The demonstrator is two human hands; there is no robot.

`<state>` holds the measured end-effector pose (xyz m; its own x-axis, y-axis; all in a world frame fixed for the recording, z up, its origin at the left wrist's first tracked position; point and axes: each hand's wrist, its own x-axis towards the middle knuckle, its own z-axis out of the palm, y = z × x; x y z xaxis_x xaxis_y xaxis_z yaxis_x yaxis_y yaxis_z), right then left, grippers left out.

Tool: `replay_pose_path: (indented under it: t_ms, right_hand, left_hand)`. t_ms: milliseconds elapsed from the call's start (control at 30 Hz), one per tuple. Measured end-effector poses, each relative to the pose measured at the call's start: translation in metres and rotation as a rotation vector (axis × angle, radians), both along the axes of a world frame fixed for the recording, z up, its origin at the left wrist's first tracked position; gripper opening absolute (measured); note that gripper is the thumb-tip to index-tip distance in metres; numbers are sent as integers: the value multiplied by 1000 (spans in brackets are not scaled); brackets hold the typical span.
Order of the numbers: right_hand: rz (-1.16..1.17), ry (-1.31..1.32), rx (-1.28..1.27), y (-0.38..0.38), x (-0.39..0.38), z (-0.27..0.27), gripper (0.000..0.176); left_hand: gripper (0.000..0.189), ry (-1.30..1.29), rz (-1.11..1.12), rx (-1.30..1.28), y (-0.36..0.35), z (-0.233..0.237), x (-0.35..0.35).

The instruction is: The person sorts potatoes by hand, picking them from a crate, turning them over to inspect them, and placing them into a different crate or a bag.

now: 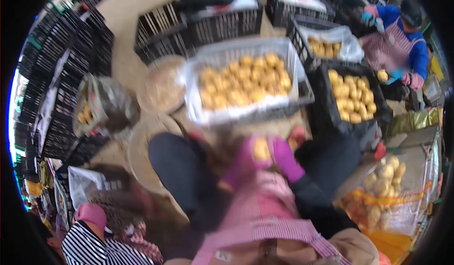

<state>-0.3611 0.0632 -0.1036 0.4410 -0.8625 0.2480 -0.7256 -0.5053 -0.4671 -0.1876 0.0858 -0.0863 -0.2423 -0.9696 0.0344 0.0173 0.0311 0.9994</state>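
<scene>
Between my knees, my left hand (240, 163) in a magenta glove holds a potato (261, 149) from its left side. My right hand (287, 159), gloved the same way, closes against the potato's right side. Motion blur softens the fingers of both hands. Just beyond them, a crate lined with white plastic (191, 92) holds many yellow potatoes (246, 83). To its right stands a black-lined crate (326, 101), also full of potatoes.
Shallow round basins (135, 144) sit at left, beside an open plastic sack (111, 105) with potatoes inside. Black crates (224, 21) stand behind. A co-worker in blue sleeves (418, 52) holds a potato at right. A clear bag of potatoes (385, 180) lies at lower right; another person (85, 243) is lower left.
</scene>
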Motion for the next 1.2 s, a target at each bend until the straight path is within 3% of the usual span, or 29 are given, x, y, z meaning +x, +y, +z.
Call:
replay_pose_path:
  t_ms: [67, 133, 167, 233, 333, 533, 600, 767, 933, 1000, 1067, 1133, 1200]
  right_hand:
    - [-42, -132, 107, 0, 1, 6, 43]
    - [-66, -362, 341, -7, -1, -4, 52]
    - [-102, -420, 404, -6, 3, -3, 40]
    - [-124, -537, 520, -6, 12, 22, 35]
    - [-80, -723, 690, -9, 20, 58, 50]
    - [-122, -178, 288, -2, 23, 41, 36]
    - [-111, -443, 521, -4, 16, 33, 38]
    - [-78, -353, 473, -13, 2, 31, 37]
    - [-164, -711, 820, -12, 27, 73, 32]
    - [-27, -290, 291, -15, 20, 58, 29]
    - [14, -185, 150, -14, 11, 48, 27]
    - [-29, -401, 381, -18, 9, 51, 25]
    - [-44, -439, 483, -14, 15, 56, 26]
  left_hand:
    - [88, -13, 60, 90, 0, 11, -3]
    - [89, -71, 101, -33, -8, 9, 0]
    - [90, -103, 124, -107, -9, 9, 0]
    - [91, -75, 166, -74, -10, 21, 0]
    - [91, -97, 176, -139, -13, 18, 3]
    - [87, -211, 208, -199, -10, 12, 3]
    - [86, -275, 234, -187, -11, 11, 0]
    - [90, -108, 132, -51, -6, 21, 3]
    - [94, -55, 84, -23, -5, 16, 7]
    - [94, 6, 79, 26, -5, 22, 6]
    - [93, 61, 61, 47, -2, 26, 5]
    - [93, 98, 63, 62, -3, 29, 4]
    - [92, 118, 87, 75, -4, 30, 4]
